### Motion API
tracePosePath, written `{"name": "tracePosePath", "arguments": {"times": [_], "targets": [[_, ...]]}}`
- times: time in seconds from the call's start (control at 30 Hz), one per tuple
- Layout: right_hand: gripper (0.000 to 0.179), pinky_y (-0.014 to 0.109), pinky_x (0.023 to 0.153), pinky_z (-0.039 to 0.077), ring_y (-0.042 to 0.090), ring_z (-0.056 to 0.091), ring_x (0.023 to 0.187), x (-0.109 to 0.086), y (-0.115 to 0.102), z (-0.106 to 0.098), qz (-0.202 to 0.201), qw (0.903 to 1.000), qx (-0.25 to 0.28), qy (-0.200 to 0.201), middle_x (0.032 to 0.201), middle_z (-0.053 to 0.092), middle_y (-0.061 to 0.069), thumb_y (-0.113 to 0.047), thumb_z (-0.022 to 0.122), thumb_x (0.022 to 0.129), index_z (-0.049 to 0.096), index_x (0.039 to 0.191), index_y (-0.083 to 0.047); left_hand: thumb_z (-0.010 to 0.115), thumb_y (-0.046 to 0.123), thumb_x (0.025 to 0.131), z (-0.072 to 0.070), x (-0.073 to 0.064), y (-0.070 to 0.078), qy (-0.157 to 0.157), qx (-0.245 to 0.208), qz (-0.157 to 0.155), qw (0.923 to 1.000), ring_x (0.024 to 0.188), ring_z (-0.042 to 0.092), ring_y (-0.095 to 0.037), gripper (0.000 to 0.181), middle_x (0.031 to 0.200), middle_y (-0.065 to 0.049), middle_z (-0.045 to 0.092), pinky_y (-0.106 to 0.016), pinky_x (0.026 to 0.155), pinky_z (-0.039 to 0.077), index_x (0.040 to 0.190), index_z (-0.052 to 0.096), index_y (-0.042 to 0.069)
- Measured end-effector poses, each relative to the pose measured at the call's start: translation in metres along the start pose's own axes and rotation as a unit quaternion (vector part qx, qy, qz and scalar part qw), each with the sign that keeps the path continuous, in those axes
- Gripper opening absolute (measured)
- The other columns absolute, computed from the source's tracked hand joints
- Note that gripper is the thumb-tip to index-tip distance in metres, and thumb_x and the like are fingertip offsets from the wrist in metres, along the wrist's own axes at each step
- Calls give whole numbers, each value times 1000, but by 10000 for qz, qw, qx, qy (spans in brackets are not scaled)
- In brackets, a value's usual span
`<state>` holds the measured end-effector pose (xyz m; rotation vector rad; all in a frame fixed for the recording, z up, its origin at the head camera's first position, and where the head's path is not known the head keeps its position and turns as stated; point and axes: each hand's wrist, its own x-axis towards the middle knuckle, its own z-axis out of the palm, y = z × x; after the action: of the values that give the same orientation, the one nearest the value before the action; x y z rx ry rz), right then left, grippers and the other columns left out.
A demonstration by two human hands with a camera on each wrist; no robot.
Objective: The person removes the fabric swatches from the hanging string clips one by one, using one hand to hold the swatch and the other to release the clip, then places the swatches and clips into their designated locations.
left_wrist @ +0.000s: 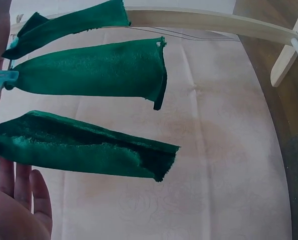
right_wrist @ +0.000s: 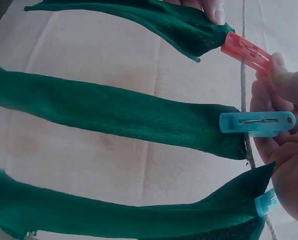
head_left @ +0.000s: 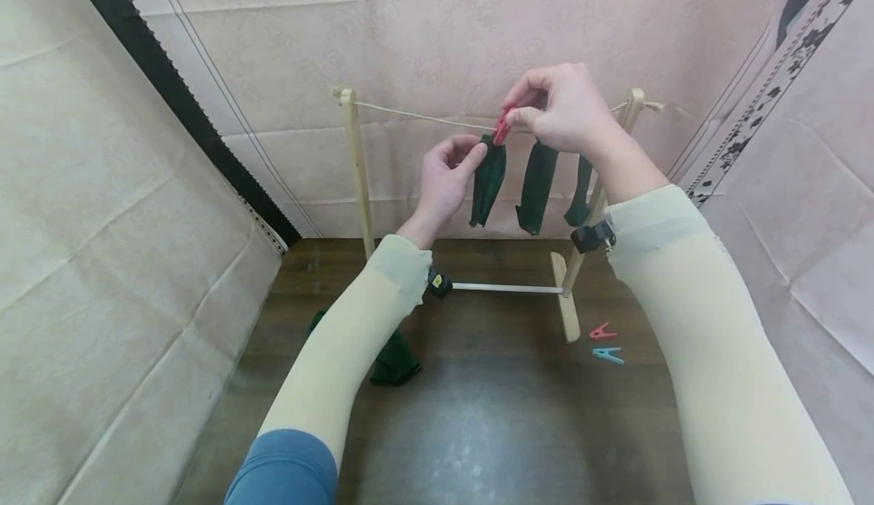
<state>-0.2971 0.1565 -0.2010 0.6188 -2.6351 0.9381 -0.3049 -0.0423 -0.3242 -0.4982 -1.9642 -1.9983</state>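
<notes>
My right hand (head_left: pixel 570 111) pinches a red clothespin (right_wrist: pixel 239 47) between thumb and fingers at the line. In the right wrist view, the pin's jaws meet the top edge of a green cloth strip (head_left: pixel 488 186). My left hand (head_left: pixel 442 180) pinches that same strip near its top corner, just left of the pin. Beside it to the right hangs a second green strip (head_left: pixel 536 189), held on the string by a blue clothespin (right_wrist: pixel 256 121). A third green strip (right_wrist: pixel 138 217) hangs farther right, with another blue clothespin (right_wrist: pixel 265 202) partly hidden behind its edge.
The string (head_left: pixel 423 117) runs between two wooden posts (head_left: pixel 357 164), joined low down by a pale rod (head_left: pixel 508 288). On the dark table (head_left: pixel 478 429) lie more green cloth (head_left: pixel 396 361), partly behind my left forearm, a red clothespin (head_left: pixel 602 332) and a blue clothespin (head_left: pixel 608 355).
</notes>
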Motion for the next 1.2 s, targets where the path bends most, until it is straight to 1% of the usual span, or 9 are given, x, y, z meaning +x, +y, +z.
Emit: {"name": "tracePosePath", "arguments": {"times": [0.1, 0.23, 0.4, 0.5, 0.63, 0.8, 0.9, 1.07, 1.2], "targets": [[14, 30, 78, 47, 15, 71, 91, -1, -1, 0, 81, 9999, 3, 99, 105, 80, 4, -20, 74, 103, 79, 112, -10, 76, 32, 103, 0, -1, 0, 1, 5, 2, 10000, 102, 66, -21, 28, 111, -1, 74, -35, 92, 54, 120, 75, 10], [17, 29, 78, 48, 14, 70, 92, -2, -3, 1, 195, 9993, -52, 329, 106, 79, 3, -23, 71, 105, 79, 114, -11, 76, 31, 103, -1, -1, -2, -40, -33, 58, 10000, 102, 66, -22, 26, 111, -2, 74, -35, 93, 54, 118, 76, 9], [19, 29, 80, 46, 14, 68, 94, -4, -8, 0, 96, 9983, -13, 576, 108, 80, 5, -25, 72, 105, 80, 115, -11, 75, 28, 103, -3, -2, -4, -27, -27, 55, 10000, 100, 66, -21, 24, 109, -3, 74, -35, 92, 54, 117, 76, 8], [14, 28, 79, 45, 13, 69, 93, -4, -10, 0, 16, 9969, 133, 776, 108, 80, 6, -23, 74, 104, 81, 112, -13, 75, 28, 103, -4, -3, -5, -28, 14, 21, 10000, 100, 65, -21, 23, 109, -3, 74, -35, 91, 54, 117, 76, 9], [10, 26, 79, 46, 12, 71, 92, -5, -11, 0, 52, 9946, 310, 989, 109, 81, 6, -22, 77, 102, 81, 109, -16, 75, 29, 103, -5, -4, -5, -57, 62, 19, 10000, 101, 66, -21, 24, 109, -2, 74, -35, 91, 54, 117, 76, 10], [8, 25, 80, 48, 12, 73, 93, -5, -11, 1, 75, 9934, 454, 1052, 107, 81, 4, -22, 79, 101, 82, 106, -17, 75, 30, 103, -5, -5, -5, -57, 128, 50, 9999, 100, 66, -21, 24, 109, -1, 74, -35, 91, 54, 118, 76, 11], [4, 26, 81, 49, 12, 75, 93, -7, -11, 2, -17, 9922, 575, 1110, 106, 81, 3, -21, 80, 100, 82, 102, -19, 75, 28, 104, -5, -6, -5, -64, 175, 24, 9998, 100, 66, -21, 24, 109, -2, 74, -34, 91, 54, 118, 76, 10], [4, 27, 89, 52, 11, 75, 92, -12, -10, 1, -189, 9891, 823, 1205, 104, 81, 3, -18, 80, 99, 83, 100, -21, 74, 26, 104, -6, -9, -8, -77, 182, -29, 9998, 101, 66, -21, 23, 110, -4, 74, -33, 91, 54, 118, 75, 8], [5, 28, 90, 53, 10, 74, 90, -16, -9, 0, -221, 9868, 980, 1270, 103, 81, 4, -16, 81, 98, 83, 100, -19, 75, 26, 104, -7, -9, -10, -89, 149, -26, 9998, 101, 66, -22, 24, 110, -4, 74, -33, 90, 55, 119, 75, 7]]}}
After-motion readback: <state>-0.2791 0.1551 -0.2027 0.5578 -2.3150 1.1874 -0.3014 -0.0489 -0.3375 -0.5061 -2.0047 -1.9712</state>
